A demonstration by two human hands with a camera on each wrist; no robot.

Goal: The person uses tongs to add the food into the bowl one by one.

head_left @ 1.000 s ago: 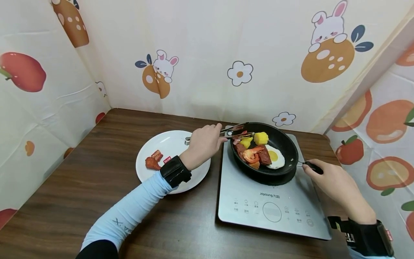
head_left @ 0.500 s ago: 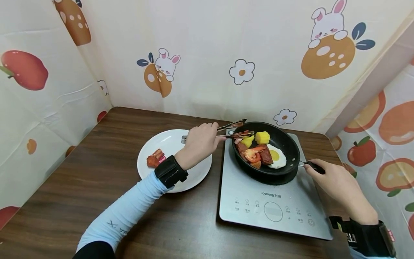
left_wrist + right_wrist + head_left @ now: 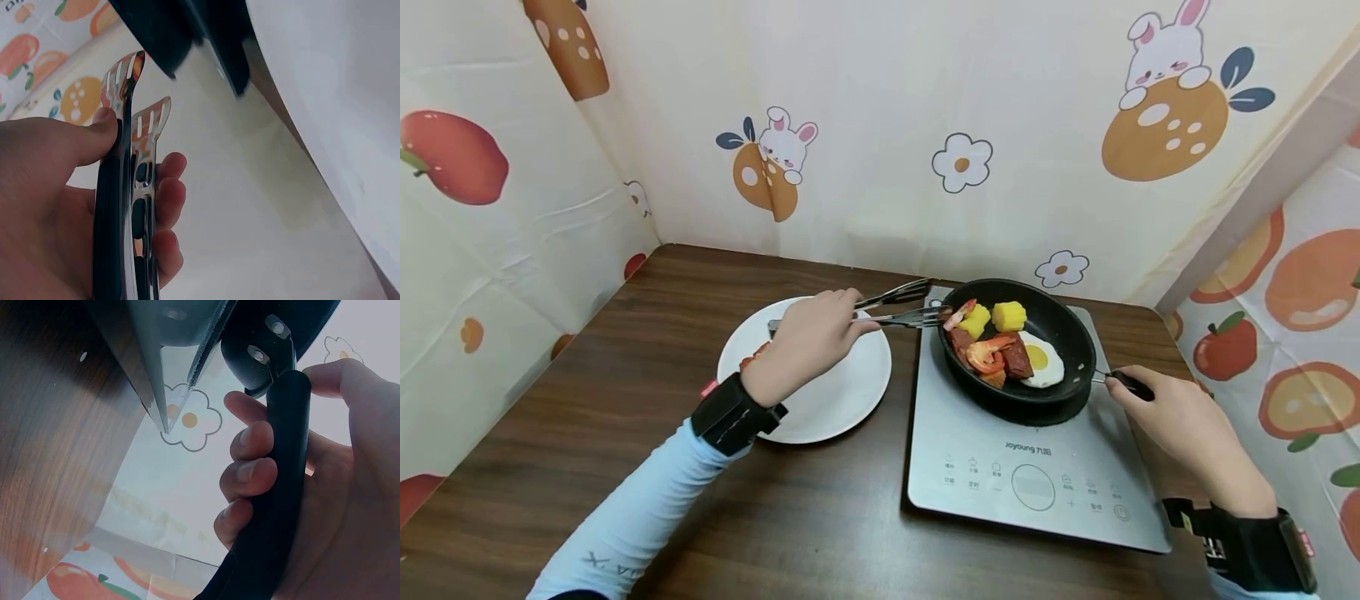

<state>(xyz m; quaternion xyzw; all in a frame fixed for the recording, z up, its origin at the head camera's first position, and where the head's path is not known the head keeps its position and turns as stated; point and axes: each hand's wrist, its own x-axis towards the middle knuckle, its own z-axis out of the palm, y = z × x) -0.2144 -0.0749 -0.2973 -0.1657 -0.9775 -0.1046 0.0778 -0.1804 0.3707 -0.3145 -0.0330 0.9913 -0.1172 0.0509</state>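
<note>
1. Sitting at the left of the dark wooden table (image 3: 625,417), the white plate (image 3: 842,400) is already holding a few reddish food pieces (image 3: 751,358), mostly hidden behind the person's wrist.

2. Hovering over that plate, the left hand (image 3: 808,342) is curling its thumb and fingers around the metal tongs (image 3: 895,306). The left wrist view is showing the two slotted tips close together with nothing visible between them; from the head view the tips are pointing toward the pan's near rim, just short of a shrimp (image 3: 960,313).

3. Resting on the silver induction cooker (image 3: 1000,467), the black frying pan (image 3: 1067,333) is holding most of the food: two yellow corn chunks (image 3: 1007,316), a second shrimp (image 3: 988,354), dark red meat slices (image 3: 1015,360) and a fried egg (image 3: 1041,362).

4. Steadying the pan at the far right, the right hand (image 3: 1180,421) is wrapping its fingers around the black pan handle (image 3: 275,506), as the right wrist view is showing plainly.

5. Judging by how things lie, the moving of food from pan to plate is looking only begun: a small share is plated, and the larger share is waiting in the pan.
</note>
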